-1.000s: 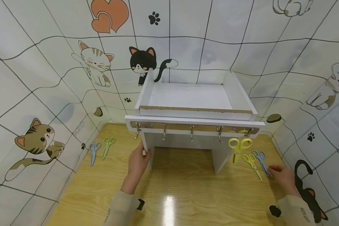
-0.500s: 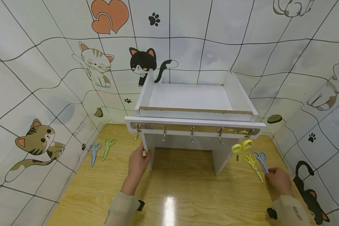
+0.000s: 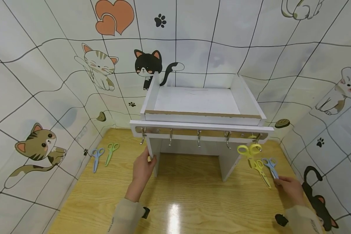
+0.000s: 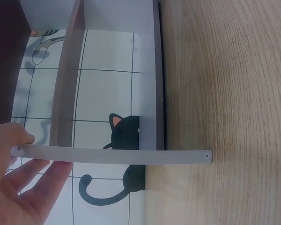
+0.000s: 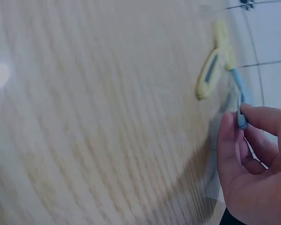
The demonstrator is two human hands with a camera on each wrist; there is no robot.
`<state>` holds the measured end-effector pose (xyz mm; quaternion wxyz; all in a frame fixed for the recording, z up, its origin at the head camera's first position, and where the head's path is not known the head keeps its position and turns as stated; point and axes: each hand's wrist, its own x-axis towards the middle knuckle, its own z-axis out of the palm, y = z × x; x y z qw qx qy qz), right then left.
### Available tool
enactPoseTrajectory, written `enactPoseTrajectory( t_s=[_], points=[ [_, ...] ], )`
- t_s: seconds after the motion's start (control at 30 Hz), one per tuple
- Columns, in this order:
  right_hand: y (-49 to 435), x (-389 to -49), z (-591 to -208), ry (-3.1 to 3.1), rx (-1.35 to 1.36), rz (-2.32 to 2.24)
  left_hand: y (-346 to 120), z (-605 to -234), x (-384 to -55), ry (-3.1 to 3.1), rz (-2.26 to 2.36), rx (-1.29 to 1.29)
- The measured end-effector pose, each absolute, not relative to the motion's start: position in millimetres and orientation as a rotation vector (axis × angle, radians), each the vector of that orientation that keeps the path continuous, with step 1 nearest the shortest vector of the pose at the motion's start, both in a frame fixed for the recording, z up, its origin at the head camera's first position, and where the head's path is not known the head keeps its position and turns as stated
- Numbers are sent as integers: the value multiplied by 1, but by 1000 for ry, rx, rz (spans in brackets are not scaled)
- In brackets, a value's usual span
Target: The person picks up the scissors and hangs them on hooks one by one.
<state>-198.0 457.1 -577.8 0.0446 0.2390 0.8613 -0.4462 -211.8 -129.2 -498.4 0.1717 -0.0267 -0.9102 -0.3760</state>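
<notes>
My left hand [image 3: 143, 170] grips the front edge of the left side panel [image 3: 154, 152] of a white wooden rack [image 3: 199, 125]. In the left wrist view, the thumb lies on one side of that panel edge [image 4: 112, 155] and fingers on the other. Out to the right, my right hand [image 3: 291, 189] pinches blue scissors [image 3: 271, 167] by the blade end, between thumb and fingers [image 5: 229, 140]. The handle loops point away from the hand. Beside them, yellow scissors [image 3: 263, 175] lie on the table. Another yellow pair of scissors [image 3: 249, 150] hangs from the rack's rightmost hook.
Several metal hooks [image 3: 199, 139] line the rack's front rail. At left on the wooden table [image 3: 190, 198] lie blue scissors [image 3: 96, 159] and green scissors [image 3: 111, 154]. Walls with cat drawings [image 3: 147, 65] enclose the table at the back and both sides.
The right hand has come up to the blue scissors and now pinches their blade end. The hanging yellow scissors have swung on the hook. My left hand stays on the panel.
</notes>
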Motion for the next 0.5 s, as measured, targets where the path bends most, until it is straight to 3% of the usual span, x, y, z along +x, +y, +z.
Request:
enactPoseTrajectory(
  t_s=[0.3,0.5],
  points=[
    [456,-186,-562,1810,934,-2113,-130,-497,-211,-2605,-1071,-62],
    [450,-180,-541,1308,754,-2577,-130,-496,-210,-2607,-1069,-63]
  ],
)
